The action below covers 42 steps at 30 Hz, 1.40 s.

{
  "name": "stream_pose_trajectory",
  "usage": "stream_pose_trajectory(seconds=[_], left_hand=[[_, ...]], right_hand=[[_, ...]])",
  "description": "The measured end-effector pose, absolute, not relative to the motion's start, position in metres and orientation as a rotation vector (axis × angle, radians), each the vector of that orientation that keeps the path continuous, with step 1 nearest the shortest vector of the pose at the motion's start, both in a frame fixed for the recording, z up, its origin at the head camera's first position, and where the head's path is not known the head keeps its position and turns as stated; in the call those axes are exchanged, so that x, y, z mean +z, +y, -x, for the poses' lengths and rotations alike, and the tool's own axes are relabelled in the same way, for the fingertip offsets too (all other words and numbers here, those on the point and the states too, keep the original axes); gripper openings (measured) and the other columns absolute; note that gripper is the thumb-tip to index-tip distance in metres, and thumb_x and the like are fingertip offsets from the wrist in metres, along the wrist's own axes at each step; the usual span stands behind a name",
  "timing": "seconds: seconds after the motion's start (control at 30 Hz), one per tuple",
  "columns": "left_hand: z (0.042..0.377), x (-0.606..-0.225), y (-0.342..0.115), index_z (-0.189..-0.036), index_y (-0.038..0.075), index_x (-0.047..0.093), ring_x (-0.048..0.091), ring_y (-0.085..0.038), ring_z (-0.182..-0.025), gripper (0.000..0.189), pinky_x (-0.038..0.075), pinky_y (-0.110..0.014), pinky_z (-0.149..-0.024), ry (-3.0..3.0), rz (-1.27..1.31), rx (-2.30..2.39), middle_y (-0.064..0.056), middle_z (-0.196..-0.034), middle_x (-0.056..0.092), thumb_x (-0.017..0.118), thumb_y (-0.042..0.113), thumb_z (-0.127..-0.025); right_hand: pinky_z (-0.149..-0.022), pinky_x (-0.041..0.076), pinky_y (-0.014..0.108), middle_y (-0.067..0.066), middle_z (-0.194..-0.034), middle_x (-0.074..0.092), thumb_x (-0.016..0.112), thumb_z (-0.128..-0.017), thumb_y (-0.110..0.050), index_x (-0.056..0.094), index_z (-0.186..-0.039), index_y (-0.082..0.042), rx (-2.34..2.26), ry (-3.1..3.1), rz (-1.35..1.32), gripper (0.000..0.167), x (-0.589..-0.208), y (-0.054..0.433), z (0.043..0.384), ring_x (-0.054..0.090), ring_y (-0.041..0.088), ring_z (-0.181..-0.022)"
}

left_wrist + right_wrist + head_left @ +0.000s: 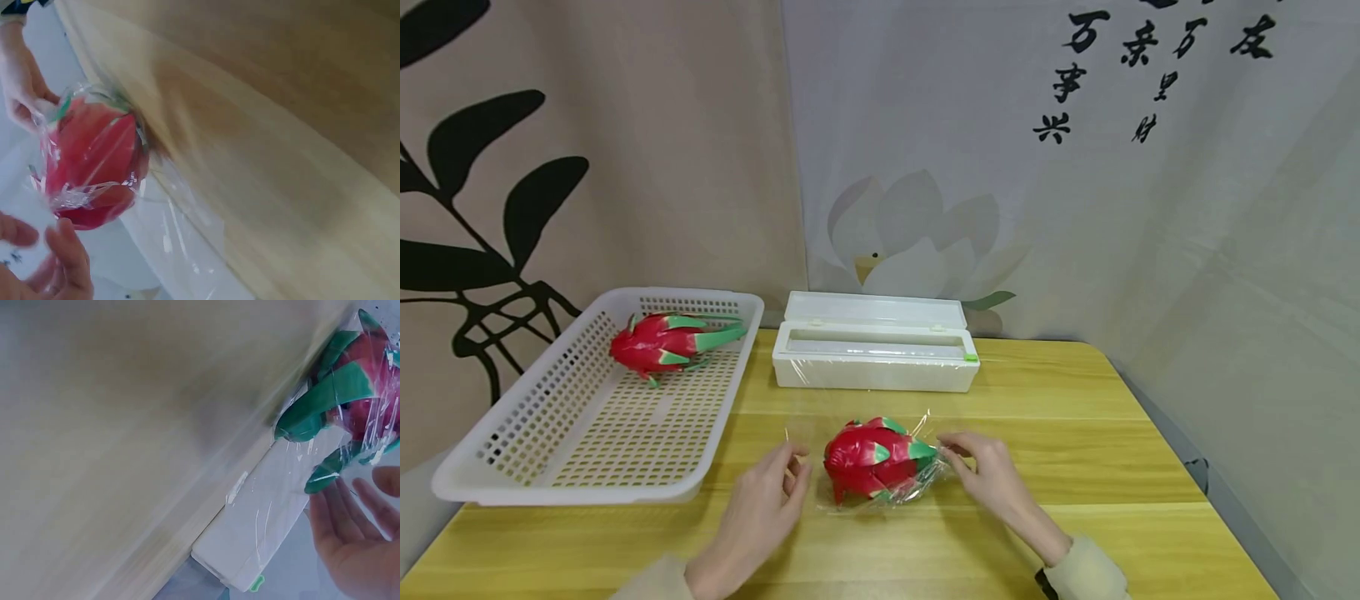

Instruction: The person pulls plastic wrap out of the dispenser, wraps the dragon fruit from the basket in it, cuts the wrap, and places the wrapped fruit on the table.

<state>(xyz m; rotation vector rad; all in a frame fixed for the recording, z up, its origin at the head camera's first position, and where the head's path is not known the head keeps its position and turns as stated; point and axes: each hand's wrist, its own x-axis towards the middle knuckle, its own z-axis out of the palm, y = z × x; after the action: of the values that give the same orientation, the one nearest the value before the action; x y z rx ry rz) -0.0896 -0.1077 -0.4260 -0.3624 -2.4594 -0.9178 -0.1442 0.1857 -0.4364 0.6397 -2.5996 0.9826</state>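
A red dragon fruit [874, 460] with green-tipped scales lies on the table, covered by clear plastic wrap [917, 492]. The wrap is bunched around its green end. To the fruit's left is my left hand [760, 508], its fingers loosely bent. The left wrist view shows its thumb and fingers [72, 253] apart, close below the wrapped fruit [94, 156]. At the green end is my right hand [992, 479], fingertips by the wrap. In the right wrist view its fairly straight fingers [337, 515] touch a green leaf tip [325, 472], with the thumb apart.
Behind the fruit stands a white wrap dispenser box [872, 372] with its lid [876, 310] raised and film coming over its front. A white perforated basket [625, 433] at the left holds another dragon fruit [662, 342]. Printed curtains hang behind the wooden table [1075, 433].
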Motion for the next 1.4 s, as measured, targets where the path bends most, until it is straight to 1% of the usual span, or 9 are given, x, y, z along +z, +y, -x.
stream_pose_trajectory(seconds=[0.13, 0.2, 0.37, 0.47, 0.6, 0.8, 1.0, 1.2, 1.4], left_hand=[[0.075, -0.425, -0.109, -0.101, 0.015, 0.066, 0.059, -0.006, -0.078, 0.036, 0.051, -0.020, -0.059, -2.611, 0.495, -0.686, 0.004, -0.091, 0.064, 0.072, 0.044, -0.081], [0.072, -0.425, -0.111, -0.101, 0.017, 0.067, 0.062, -0.013, -0.090, 0.043, 0.055, -0.026, -0.065, -2.629, 0.598, -0.600, 0.003, -0.099, 0.066, 0.074, 0.050, -0.075], [0.079, -0.425, -0.115, -0.082, 0.016, 0.070, 0.060, -0.009, -0.081, 0.018, 0.054, -0.020, -0.063, -2.444, 0.732, -0.591, 0.007, -0.083, 0.066, 0.082, 0.018, -0.069], [0.086, -0.425, -0.115, -0.074, 0.016, 0.070, 0.056, -0.005, -0.072, 0.018, 0.049, -0.013, -0.060, -2.335, 0.681, -0.621, 0.010, -0.074, 0.062, 0.084, 0.008, -0.065], [0.095, -0.423, -0.109, -0.075, 0.015, 0.072, 0.060, -0.007, -0.071, 0.019, 0.051, -0.015, -0.061, -2.317, 0.595, -0.649, 0.006, -0.078, 0.065, 0.085, 0.007, -0.064], [0.108, -0.424, -0.101, -0.091, 0.006, 0.066, 0.068, -0.018, -0.084, 0.016, 0.057, -0.021, -0.069, -2.451, 0.608, -0.860, -0.010, -0.107, 0.070, 0.073, 0.001, -0.079], [0.118, -0.427, -0.099, -0.086, 0.007, 0.054, 0.068, -0.031, -0.097, 0.017, 0.059, -0.023, -0.075, -2.488, 0.637, -1.143, -0.021, -0.118, 0.065, 0.064, -0.007, -0.083], [0.129, -0.426, -0.097, -0.089, 0.006, 0.053, 0.067, -0.031, -0.099, 0.013, 0.058, -0.021, -0.078, -2.500, 0.571, -1.317, -0.020, -0.116, 0.065, 0.061, -0.004, -0.087], [0.143, -0.423, -0.093, -0.097, 0.005, 0.056, 0.068, -0.027, -0.099, 0.009, 0.058, -0.029, -0.080, -2.507, 0.485, -1.328, -0.011, -0.102, 0.069, 0.060, 0.000, -0.090]], right_hand=[[-0.075, 0.058, 0.021, 0.011, -0.102, 0.073, 0.066, -0.085, -0.004, 0.068, -0.107, -0.001, 0.995, -2.648, -0.685, 0.022, -0.434, 0.187, 0.141, 0.069, 0.017, -0.086], [-0.075, 0.058, 0.021, 0.011, -0.103, 0.072, 0.065, -0.086, -0.005, 0.068, -0.108, 0.000, 1.017, -2.660, -0.693, 0.022, -0.433, 0.187, 0.141, 0.069, 0.018, -0.088], [-0.077, 0.058, 0.021, 0.011, -0.105, 0.072, 0.064, -0.088, -0.005, 0.067, -0.109, -0.001, 1.049, -2.676, -0.718, 0.022, -0.432, 0.188, 0.140, 0.069, 0.019, -0.090], [-0.076, 0.058, 0.022, 0.010, -0.104, 0.072, 0.064, -0.088, -0.004, 0.067, -0.108, -0.002, 1.054, -2.678, -0.726, 0.021, -0.432, 0.188, 0.140, 0.069, 0.019, -0.090], [-0.077, 0.058, 0.024, 0.009, -0.105, 0.071, 0.065, -0.087, -0.006, 0.067, -0.109, -0.003, 1.039, -2.677, -0.751, 0.022, -0.431, 0.188, 0.138, 0.069, 0.018, -0.091], [-0.082, 0.058, 0.032, 0.004, -0.109, 0.070, 0.069, -0.086, -0.025, 0.064, -0.117, -0.008, 0.910, -2.694, -0.846, 0.035, -0.431, 0.190, 0.135, 0.068, 0.017, -0.097], [-0.086, 0.057, 0.038, 0.004, -0.111, 0.069, 0.075, -0.080, -0.026, 0.062, -0.122, -0.009, 0.825, -2.718, -0.916, 0.047, -0.432, 0.192, 0.133, 0.067, 0.019, -0.100], [-0.088, 0.056, 0.040, 0.007, -0.113, 0.067, 0.076, -0.079, -0.025, 0.059, -0.126, -0.004, 0.801, -2.724, -0.927, 0.054, -0.433, 0.191, 0.135, 0.066, 0.022, -0.102], [-0.090, 0.055, 0.043, 0.010, -0.117, 0.064, 0.075, -0.080, -0.029, 0.053, -0.132, -0.001, 0.754, -2.752, -0.912, 0.063, -0.433, 0.189, 0.144, 0.064, 0.027, -0.105]])
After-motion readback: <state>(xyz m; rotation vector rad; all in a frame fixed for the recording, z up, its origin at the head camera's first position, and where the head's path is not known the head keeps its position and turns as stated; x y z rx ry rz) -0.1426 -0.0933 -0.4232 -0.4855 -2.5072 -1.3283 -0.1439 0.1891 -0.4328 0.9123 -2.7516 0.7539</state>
